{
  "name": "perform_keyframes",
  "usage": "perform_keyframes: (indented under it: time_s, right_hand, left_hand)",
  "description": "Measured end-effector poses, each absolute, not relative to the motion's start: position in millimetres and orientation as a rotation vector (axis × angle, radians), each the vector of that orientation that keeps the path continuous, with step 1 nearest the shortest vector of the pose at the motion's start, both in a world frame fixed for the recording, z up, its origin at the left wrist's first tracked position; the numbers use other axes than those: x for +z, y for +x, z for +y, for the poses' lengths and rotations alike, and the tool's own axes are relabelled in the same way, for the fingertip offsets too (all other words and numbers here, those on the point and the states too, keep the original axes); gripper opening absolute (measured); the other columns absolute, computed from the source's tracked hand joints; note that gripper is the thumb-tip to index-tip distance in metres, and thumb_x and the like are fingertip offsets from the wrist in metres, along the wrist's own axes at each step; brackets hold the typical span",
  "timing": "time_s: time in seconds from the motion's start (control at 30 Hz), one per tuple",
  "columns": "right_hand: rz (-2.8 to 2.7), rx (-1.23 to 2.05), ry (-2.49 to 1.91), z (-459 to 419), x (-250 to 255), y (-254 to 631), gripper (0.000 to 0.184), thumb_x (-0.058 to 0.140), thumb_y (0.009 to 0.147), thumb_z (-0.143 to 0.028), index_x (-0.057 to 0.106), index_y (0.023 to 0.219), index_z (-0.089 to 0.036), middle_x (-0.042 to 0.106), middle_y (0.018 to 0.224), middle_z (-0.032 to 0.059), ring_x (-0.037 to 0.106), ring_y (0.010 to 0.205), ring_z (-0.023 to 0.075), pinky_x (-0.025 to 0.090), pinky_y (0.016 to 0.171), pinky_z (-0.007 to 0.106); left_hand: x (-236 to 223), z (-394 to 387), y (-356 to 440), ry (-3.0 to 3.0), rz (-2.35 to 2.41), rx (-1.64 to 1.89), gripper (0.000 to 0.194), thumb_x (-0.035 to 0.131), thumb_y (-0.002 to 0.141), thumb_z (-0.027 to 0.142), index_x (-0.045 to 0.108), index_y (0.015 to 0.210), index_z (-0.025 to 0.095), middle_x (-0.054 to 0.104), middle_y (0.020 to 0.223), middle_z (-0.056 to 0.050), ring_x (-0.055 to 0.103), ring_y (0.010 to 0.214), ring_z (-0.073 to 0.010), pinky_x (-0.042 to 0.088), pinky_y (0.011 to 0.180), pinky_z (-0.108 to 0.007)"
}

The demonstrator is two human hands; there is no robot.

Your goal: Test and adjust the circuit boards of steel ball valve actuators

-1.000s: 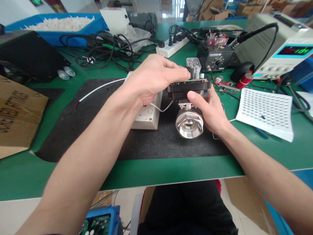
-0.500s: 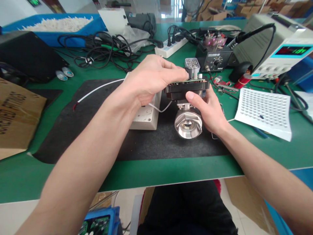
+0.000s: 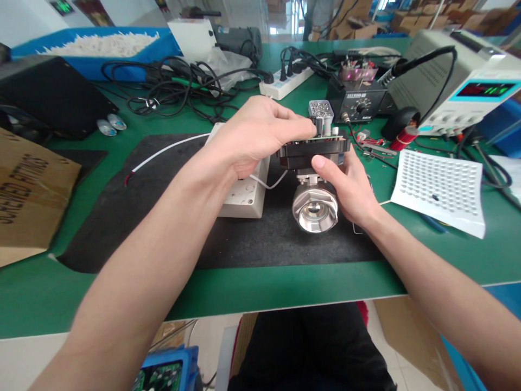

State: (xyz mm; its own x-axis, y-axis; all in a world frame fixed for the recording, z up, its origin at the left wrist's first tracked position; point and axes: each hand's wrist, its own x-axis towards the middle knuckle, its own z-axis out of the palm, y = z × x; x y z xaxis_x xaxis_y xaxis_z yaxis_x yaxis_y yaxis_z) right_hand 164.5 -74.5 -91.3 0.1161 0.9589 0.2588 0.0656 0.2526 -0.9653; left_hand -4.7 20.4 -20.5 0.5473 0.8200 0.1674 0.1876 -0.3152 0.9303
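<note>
A steel valve body [image 3: 315, 207] with a black actuator housing [image 3: 303, 153] on top stands on a black mat [image 3: 252, 239]. A green circuit board with upright parts [image 3: 325, 130] sits in the housing. My left hand [image 3: 256, 136] reaches over the housing, its fingers pinched on a small dark part at the board. My right hand [image 3: 350, 187] wraps the housing's right side, thumb pressed on its front edge.
A white junction box [image 3: 244, 198] with a white wire [image 3: 171, 146] lies left of the valve. A white perforated tray [image 3: 442, 187], a soldering station [image 3: 356, 100], a power supply [image 3: 464, 81], a small cup of screws [image 3: 321, 108], tangled cables [image 3: 179, 81] and a cardboard box [image 3: 28, 190] surround the mat.
Both hands stay on the housing; the view shifted slightly and the left fingers moved only a little at the board.
</note>
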Motion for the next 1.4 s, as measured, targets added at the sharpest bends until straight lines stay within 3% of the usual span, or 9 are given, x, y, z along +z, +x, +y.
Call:
perform_keyframes:
  time_s: [0.17,0.53,0.7,0.9,1.03,1.13,1.23,1.3,1.4]
  right_hand:
    - [-1.246,0.911,-1.095,-74.4,-91.6,163.5,0.076,0.078,0.081,-0.068,0.047,0.138,-0.03,0.07,0.131,0.0067,0.067,0.124,0.0316,0.053,0.109,0.049]
    - [-1.196,0.959,-1.093,-77.8,-84.4,162.4,0.063,0.081,0.083,-0.056,0.052,0.132,-0.031,0.07,0.13,0.0046,0.069,0.117,0.0297,0.058,0.099,0.046]
    - [-1.176,0.974,-1.113,-79.6,-81.6,161.9,0.065,0.082,0.083,-0.055,0.051,0.134,-0.031,0.069,0.132,0.0043,0.068,0.119,0.0292,0.058,0.101,0.048]
    - [-1.144,0.979,-1.105,-80.3,-80.8,161.1,0.066,0.084,0.081,-0.053,0.052,0.135,-0.031,0.068,0.136,0.0042,0.067,0.122,0.0288,0.057,0.104,0.048]
    - [-1.127,0.993,-1.112,-79.6,-82.2,161.5,0.065,0.084,0.081,-0.052,0.053,0.135,-0.032,0.07,0.132,0.0038,0.069,0.116,0.0285,0.058,0.1,0.047]
    - [-1.102,0.998,-1.13,-79.3,-85.2,163.4,0.066,0.085,0.081,-0.051,0.054,0.136,-0.032,0.071,0.128,0.0036,0.07,0.111,0.0283,0.059,0.098,0.047]
    - [-1.047,0.988,-1.161,-78.6,-88.4,165.9,0.062,0.084,0.082,-0.051,0.057,0.134,-0.031,0.071,0.129,0.0038,0.068,0.117,0.03,0.057,0.101,0.048]
    - [-1.002,1.008,-1.152,-77.6,-89.7,167.0,0.054,0.082,0.084,-0.051,0.06,0.129,-0.031,0.071,0.131,0.004,0.066,0.123,0.0309,0.055,0.106,0.049]
    - [-0.925,1.073,-1.126,-76.0,-89.3,166.9,0.043,0.079,0.086,-0.051,0.064,0.12,-0.029,0.074,0.126,0.0051,0.068,0.122,0.0318,0.055,0.106,0.05]
  left_hand:
    - [-20.2,20.8,-5.3,1.809,0.851,0.797,0.015,0.077,0.078,0.036,0.078,0.075,0.021,0.071,0.083,-0.005,0.063,0.079,-0.0206,0.049,0.072,-0.034]
    - [-11.2,14.9,0.4,1.709,0.847,0.799,0.017,0.076,0.077,0.025,0.07,0.064,0.015,0.071,0.084,-0.004,0.067,0.083,-0.0167,0.053,0.078,-0.029]
    - [-7.9,15.2,-1.2,1.704,0.871,0.778,0.016,0.076,0.075,0.029,0.072,0.065,0.017,0.075,0.095,-0.003,0.069,0.09,-0.0178,0.052,0.078,-0.027]
    - [-9.6,14.1,-2.6,1.717,0.837,0.786,0.021,0.074,0.075,0.029,0.067,0.06,0.017,0.074,0.09,-0.002,0.069,0.085,-0.0172,0.05,0.074,-0.027]
    - [-9.5,14.6,-3.4,1.754,0.855,0.748,0.022,0.074,0.078,0.034,0.068,0.064,0.017,0.074,0.09,-0.002,0.069,0.086,-0.0184,0.051,0.076,-0.029]
    - [2.6,18.6,-14.3,1.854,0.828,0.701,0.025,0.076,0.082,0.043,0.074,0.077,0.018,0.074,0.088,-0.003,0.07,0.089,-0.0199,0.053,0.082,-0.032]
    - [21.5,29.7,-41.7,1.962,0.86,0.908,0.033,0.069,0.09,0.052,0.075,0.097,0.02,0.075,0.099,-0.004,0.069,0.096,-0.0198,0.053,0.088,-0.033]
    - [30.1,41.5,-66.4,2.102,1.017,1.039,0.034,0.063,0.094,0.053,0.075,0.099,0.021,0.076,0.097,-0.004,0.069,0.092,-0.0197,0.053,0.084,-0.033]
    - [29.2,62.5,-100.8,2.442,1.328,0.766,0.025,0.069,0.088,0.046,0.078,0.093,0.023,0.077,0.089,-0.003,0.069,0.084,-0.0213,0.049,0.077,-0.033]
